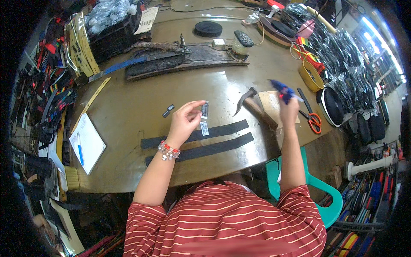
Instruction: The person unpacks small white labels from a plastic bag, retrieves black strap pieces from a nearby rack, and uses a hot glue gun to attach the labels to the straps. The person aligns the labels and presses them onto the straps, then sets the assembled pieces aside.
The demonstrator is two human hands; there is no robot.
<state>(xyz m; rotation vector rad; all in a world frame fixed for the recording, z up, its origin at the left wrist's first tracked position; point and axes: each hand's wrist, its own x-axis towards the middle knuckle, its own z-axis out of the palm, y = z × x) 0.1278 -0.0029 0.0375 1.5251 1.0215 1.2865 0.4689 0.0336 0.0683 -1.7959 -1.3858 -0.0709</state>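
Your L hand (pixel 186 120) is half curled, thumb & fingertips at a small dark label (pixel 205 110) mid-table; they cover part of its side, so can't tell if it's pinched or just touched. A pale label (pixel 204 128) lies just nearer you, on the farther of two black straps (pixel 231 146). Both straps run roughly along the table's (pixel 115 145) near edge; your L wrist & forearm hide bits toward their L ends.

Your R hand (pixel 290 110), toward the table's R edge, is closed around a dark blue thing (pixel 280 88); it's blurred & partly covered by your fingers, so can't make out what kind. Under/behind that hand a tan board (pixel 268 105) is partly hidden, w/ a hammer (pixel 261 113) beside it. The orange-handled scissors (pixel 315 123) lie near the R edge.

Two small dark pieces (pixel 168 111) sit L of your L hand, markings too small to tell. By the L edge: white pad (pixel 90 145) w/ blue pen (pixel 81 155). Past the near R corner, your R arm hides part of the green chair (pixel 327 188).
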